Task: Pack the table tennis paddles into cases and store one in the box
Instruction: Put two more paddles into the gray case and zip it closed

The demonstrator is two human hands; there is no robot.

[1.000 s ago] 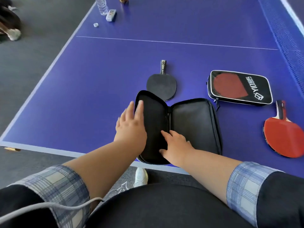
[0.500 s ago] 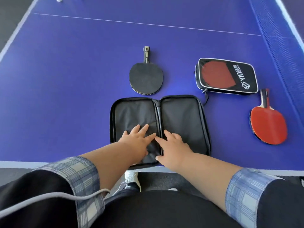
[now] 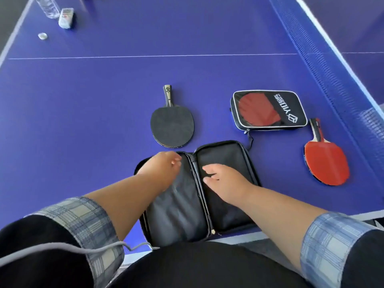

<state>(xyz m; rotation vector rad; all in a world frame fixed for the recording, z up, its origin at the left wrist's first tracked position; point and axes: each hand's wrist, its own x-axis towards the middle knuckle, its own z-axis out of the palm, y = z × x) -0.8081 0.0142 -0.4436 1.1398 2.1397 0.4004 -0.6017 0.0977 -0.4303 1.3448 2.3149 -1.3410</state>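
A black paddle case (image 3: 182, 213) lies unzipped and spread flat at the near edge of the blue table (image 3: 83, 113). My left hand (image 3: 162, 169) hovers over its left half, fingers loosely curled, holding nothing. My right hand (image 3: 226, 181) rests flat on its right half with fingers apart. A black paddle (image 3: 172, 125) lies just beyond the case, handle pointing away. A second case (image 3: 270, 110), zipped, black with a red paddle print, lies at the right. Beside it lies a red paddle (image 3: 326, 161).
The net (image 3: 324, 65) runs along the right side. At the far left corner stand a water bottle (image 3: 48, 7), a small white object (image 3: 66, 17) and a bottle cap (image 3: 42, 35). No box is in view.
The left hand has lifted off the middle of the case and moved up toward its far left corner. The right hand has slid onto the right half. The view has tilted up.
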